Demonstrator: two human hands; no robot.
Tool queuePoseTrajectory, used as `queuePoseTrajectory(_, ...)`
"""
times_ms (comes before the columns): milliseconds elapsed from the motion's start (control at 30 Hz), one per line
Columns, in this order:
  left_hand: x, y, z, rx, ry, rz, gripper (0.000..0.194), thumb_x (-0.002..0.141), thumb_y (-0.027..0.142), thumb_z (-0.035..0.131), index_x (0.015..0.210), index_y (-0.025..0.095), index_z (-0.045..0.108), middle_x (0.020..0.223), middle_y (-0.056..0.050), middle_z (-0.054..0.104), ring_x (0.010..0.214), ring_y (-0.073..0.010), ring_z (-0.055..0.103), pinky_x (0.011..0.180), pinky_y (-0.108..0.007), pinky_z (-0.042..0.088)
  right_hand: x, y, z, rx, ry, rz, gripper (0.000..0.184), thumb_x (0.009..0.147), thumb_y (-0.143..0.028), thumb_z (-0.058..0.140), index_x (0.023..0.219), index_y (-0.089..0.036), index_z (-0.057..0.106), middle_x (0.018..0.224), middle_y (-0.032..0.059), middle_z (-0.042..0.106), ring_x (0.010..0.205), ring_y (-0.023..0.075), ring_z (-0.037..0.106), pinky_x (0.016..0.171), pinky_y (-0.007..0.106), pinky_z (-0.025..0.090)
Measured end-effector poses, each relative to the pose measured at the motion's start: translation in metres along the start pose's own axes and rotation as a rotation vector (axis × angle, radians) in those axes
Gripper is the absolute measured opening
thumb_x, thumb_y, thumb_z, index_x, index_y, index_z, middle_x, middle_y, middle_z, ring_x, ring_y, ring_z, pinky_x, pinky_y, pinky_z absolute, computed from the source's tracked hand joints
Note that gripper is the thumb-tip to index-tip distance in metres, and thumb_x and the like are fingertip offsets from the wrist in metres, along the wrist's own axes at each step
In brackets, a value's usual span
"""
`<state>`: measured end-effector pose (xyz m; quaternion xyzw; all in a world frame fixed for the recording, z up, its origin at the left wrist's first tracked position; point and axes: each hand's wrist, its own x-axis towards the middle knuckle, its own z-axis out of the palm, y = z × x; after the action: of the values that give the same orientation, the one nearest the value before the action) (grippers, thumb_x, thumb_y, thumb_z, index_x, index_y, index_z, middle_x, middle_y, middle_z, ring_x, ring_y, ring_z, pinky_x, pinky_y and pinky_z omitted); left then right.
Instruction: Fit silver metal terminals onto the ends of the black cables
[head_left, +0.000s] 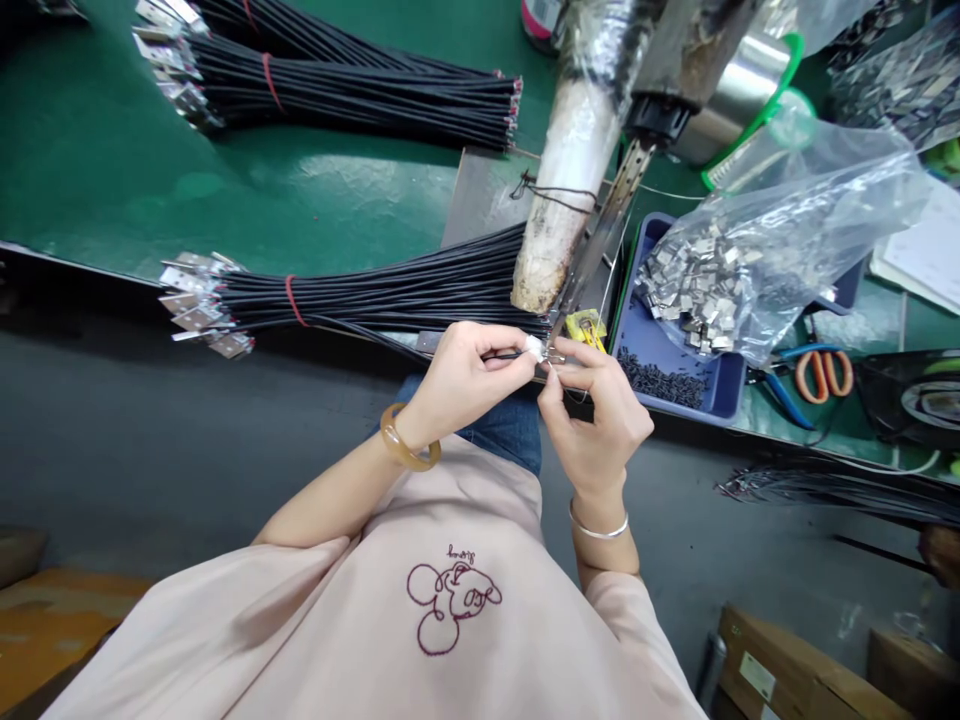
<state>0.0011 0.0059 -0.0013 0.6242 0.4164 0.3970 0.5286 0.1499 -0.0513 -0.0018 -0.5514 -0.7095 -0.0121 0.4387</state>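
The left hand pinched a small white piece near the edge of the green table, probably to steady it; the right hand met its end, grip indeterminable. Just beyond, a red-banded cable bundle pointed toward the hands, presumably for access. A blue tray stood rightward; cartons occupied the gray floor.
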Motion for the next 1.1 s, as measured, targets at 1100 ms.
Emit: queuePoseTrajectory(1100,-0.006,-0.007,0.007,0.000,0.176,0.196,0.006,0.081,0.013,0.067,0.082,0.014,0.073,0.074,-0.001,0.066,0.060,-0.0062,0.055,0.052,-0.014,0.044,0.005,0.001,0.010,0.079,0.079,0.063,0.013,0.087,-0.011,0.068,0.087,-0.023,0.065,0.095,0.0004,0.075,0.091,0.0141,0.072,0.079,0.029,0.060)
